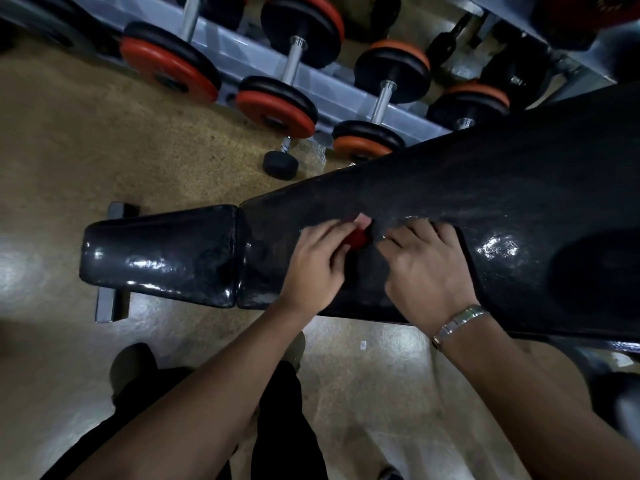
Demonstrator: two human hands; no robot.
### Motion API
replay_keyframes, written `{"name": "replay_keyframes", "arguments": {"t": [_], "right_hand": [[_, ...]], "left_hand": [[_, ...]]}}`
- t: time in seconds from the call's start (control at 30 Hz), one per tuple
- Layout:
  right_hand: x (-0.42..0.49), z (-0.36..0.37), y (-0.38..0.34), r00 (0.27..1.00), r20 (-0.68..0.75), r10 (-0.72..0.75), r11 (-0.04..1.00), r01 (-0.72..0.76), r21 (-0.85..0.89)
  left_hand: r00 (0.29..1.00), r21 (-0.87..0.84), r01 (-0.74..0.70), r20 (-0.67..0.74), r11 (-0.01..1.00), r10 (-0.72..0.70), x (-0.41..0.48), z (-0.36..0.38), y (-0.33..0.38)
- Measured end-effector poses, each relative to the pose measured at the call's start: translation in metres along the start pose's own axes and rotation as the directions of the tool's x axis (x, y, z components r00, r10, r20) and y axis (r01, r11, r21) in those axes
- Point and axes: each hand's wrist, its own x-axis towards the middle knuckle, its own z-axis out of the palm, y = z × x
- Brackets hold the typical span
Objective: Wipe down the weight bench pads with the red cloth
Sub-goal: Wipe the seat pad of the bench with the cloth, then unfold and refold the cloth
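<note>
Our left hand (317, 261) grips the red cloth (356, 238) on the long pad (485, 188). Our right hand (426, 268) lies flat just beside it. The pad's length stretches to our right.

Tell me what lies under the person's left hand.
A bunched red cloth peeks out from beneath the left hand, on the long black vinyl bench pad. The hand covers most of the cloth, so its full extent cannot be seen.

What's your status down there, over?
Left hand grips red cloth on long pad. Right hand rests beside it. Nothing else on long pad.
</note>
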Motion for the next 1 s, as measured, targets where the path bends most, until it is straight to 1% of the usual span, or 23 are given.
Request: {"name": "replay_keyframes", "arguments": {"t": [0.03, 0.13, 0.2, 0.27, 0.33, 0.4, 0.43, 0.5, 0.57, 0.6, 0.63, 0.73, 0.83, 0.87, 0.9, 0.93, 0.97, 1.0], "right_hand": [[0.0, 0.0, 0.001, 1.0, -0.003, -0.002, 1.0, 0.002, 0.007], [0.0, 0.002, 0.002, 1.0, -0.029, -0.005, 1.0, 0.006, 0.018], [0.0, 0.004, 0.002, 0.999, -0.049, -0.004, 1.0, 0.005, 0.012], [0.001, 0.005, 0.001, 0.998, -0.068, -0.002, 1.0, 0.002, 0.007], [0.002, 0.006, 0.001, 0.996, -0.085, 0.001, 1.0, -0.001, 0.008], [0.002, 0.006, 0.002, 0.996, -0.094, -0.004, 1.0, 0.005, 0.014], [0.002, 0.006, 0.004, 0.995, -0.097, -0.008, 1.0, 0.01, 0.017], [0.001, 0.006, 0.006, 0.993, -0.112, -0.026, 0.999, 0.029, 0.025], [0.001, 0.007, 0.006, 0.991, -0.13, -0.041, 0.999, 0.044, 0.023], [0.001, 0.008, 0.006, 0.989, -0.139, -0.041, 0.999, 0.045, 0.022], [0.002, 0.009, 0.006, 0.988, -0.149, -0.039, 0.999, 0.042, 0.022], [0.002, 0.011, 0.005, 0.983, -0.181, -0.029, 0.999, 0.033, 0.021], [0.002, 0.011, 0.005, 0.98, -0.198, -0.03, 0.999, 0.034, 0.02], [0.002, 0.01, 0.005, 0.979, -0.199, -0.031, 0.999, 0.036, 0.019], [0.001, 0.01, 0.006, 0.98, -0.195, -0.031, 0.999, 0.035, 0.02], [0.001, 0.009, 0.005, 0.981, -0.194, -0.029, 0.999, 0.034, 0.024], [0.001, 0.009, 0.004, 0.981, -0.194, -0.022, 0.999, 0.029, 0.035], [0.001, 0.009, 0.002, 0.98, -0.197, -0.011, 0.998, 0.022, 0.055]], "left_hand": [[1.0, 0.026, 0.021, 0.001, 0.999, -0.021, 0.0, -0.003, -0.01], [0.987, 0.073, 0.16, -0.036, 0.984, -0.158, 0.027, -0.001, -0.025], [0.982, 0.023, 0.177, -0.07, 0.984, -0.175, 0.058, 0.002, -0.016], [0.993, -0.04, 0.097, -0.07, 0.994, -0.1, 0.074, 0.005, 0.003], [0.999, -0.048, -0.023, -0.038, 0.999, 0.021, 0.067, 0.005, 0.014], [0.997, -0.023, -0.077, -0.016, 0.997, 0.076, 0.05, 0.002, 0.007], [0.998, -0.001, -0.06, -0.013, 0.998, 0.06, 0.044, 0.0, 0.0], [0.999, 0.022, 0.029, -0.019, 0.999, -0.029, 0.051, -0.002, -0.013], [0.988, 0.004, 0.146, -0.045, 0.989, -0.146, 0.078, 0.002, -0.016], [0.981, -0.009, 0.189, -0.046, 0.982, -0.189, 0.093, 0.004, -0.013], [0.978, -0.028, 0.203, -0.04, 0.979, -0.204, 0.107, 0.006, -0.007], [0.991, -0.089, 0.134, 0.001, 0.987, -0.134, 0.124, 0.009, 0.018], [0.997, -0.149, -0.023, 0.063, 0.989, 0.033, 0.099, -0.002, 0.025], [0.996, -0.142, -0.051, 0.063, 0.989, 0.06, 0.088, -0.007, 0.019], [0.996, -0.112, -0.05, 0.063, 0.992, 0.058, 0.079, -0.012, 0.011], [0.997, -0.086, -0.022, 0.067, 0.996, 0.027, 0.072, -0.016, 0.001], [0.997, -0.075, 0.039, 0.076, 0.996, -0.033, 0.068, -0.02, -0.009], [0.986, -0.094, 0.145, 0.097, 0.985, -0.136, 0.064, -0.024, -0.016]]}}
